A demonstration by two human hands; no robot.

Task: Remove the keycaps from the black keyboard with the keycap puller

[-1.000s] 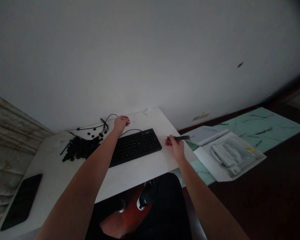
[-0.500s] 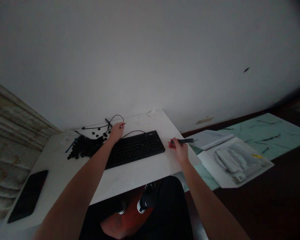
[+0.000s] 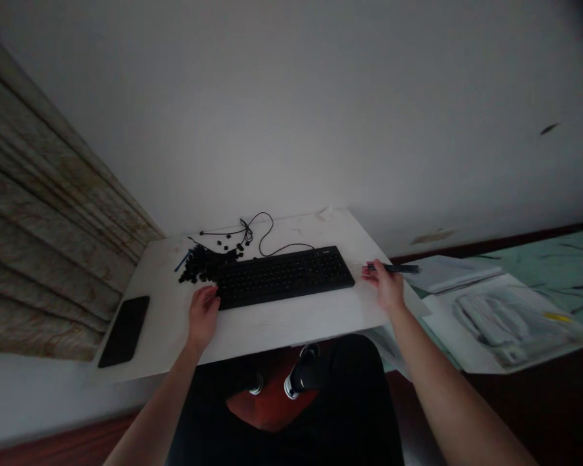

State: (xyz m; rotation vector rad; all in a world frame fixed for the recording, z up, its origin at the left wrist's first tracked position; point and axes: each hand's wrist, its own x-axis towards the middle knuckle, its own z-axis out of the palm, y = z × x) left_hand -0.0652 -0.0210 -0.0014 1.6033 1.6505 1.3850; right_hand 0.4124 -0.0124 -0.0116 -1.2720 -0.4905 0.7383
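Observation:
A black keyboard (image 3: 282,277) lies on the white table, its cable (image 3: 265,233) running loosely behind it toward the wall. My left hand (image 3: 204,314) is at the keyboard's left front corner, its fingers curled against that edge. Just off the right end, my right hand (image 3: 385,283) holds a thin dark stick-like tool (image 3: 404,268), which sticks out to the right; its exact kind is unclear. Many small black keycaps (image 3: 201,264) are heaped behind the left end, with several scattered near the cable. A blue stick (image 3: 181,260) lies beside the heap.
A black phone or tablet (image 3: 124,330) rests at the left of the white table (image 3: 272,323). Right of it stands a lower green marble-patterned surface (image 3: 554,262) with papers (image 3: 451,272) and a clear-wrapped package (image 3: 495,317). A curtain (image 3: 53,213) hangs on the left.
My left hand has left the cable behind the keyboard and come down to the keyboard's left front corner. The right hand still holds the dark tool. The view has turned left.

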